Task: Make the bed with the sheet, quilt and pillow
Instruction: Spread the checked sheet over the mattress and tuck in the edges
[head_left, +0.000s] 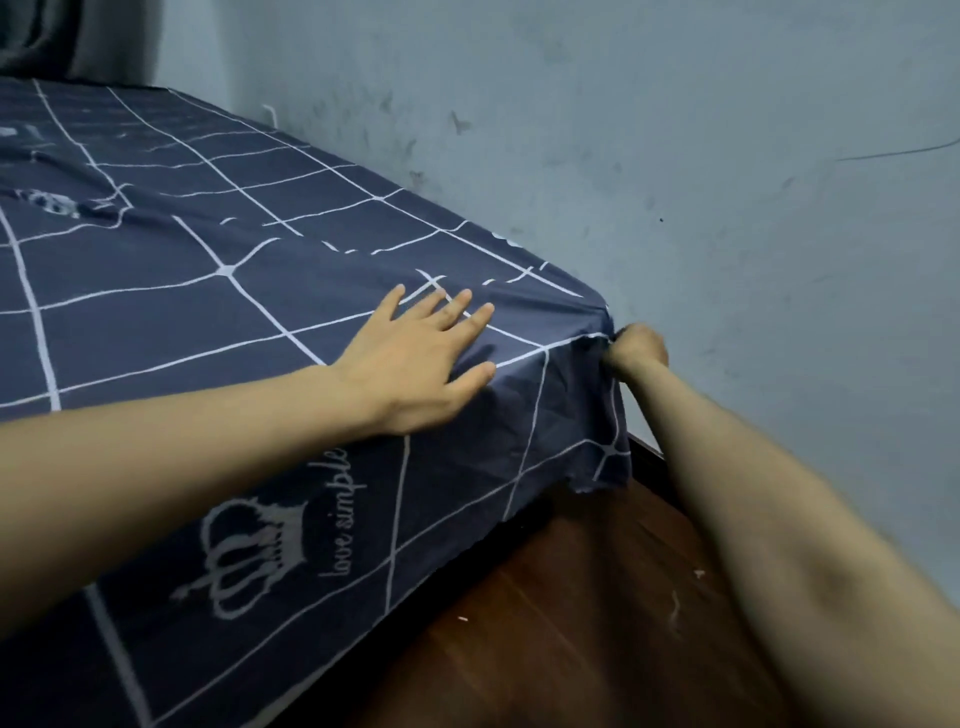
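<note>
Sheet (218, 322) is spread over the bed, navy with white grid lines and a crown print, hanging down the near side; its corner drapes at the bed's right corner next to the wall (727, 156). Left hand (421, 358) lies flat on top of the sheet just short of that corner, fingers straight and spread apart, palm pressing the cloth. Right hand (639, 348) is at the corner itself, fingers curled and bunched on the sheet edge, apparently pinching fabric; fingertips are hidden, so the exact grip is unclear. No quilt or pillow in view.

Handling: the sheet looks thin, light and limp, it wrinkles easily and will likely slide on the mattress unless pinned. Folds radiate from the corner and a few creases sit further back at upper left. Best hold is probably the hem or corner, pulling down and along the edge while the flat palm anchors the top.

Edges and room: the corner sits close to the wall, so the right hand has only a narrow gap to work in. A raw hem tip hangs loose below the corner. Wooden floor (571, 623) beside the bed is open, giving room along the near side. Task judged early: sheet step not finished.
</note>
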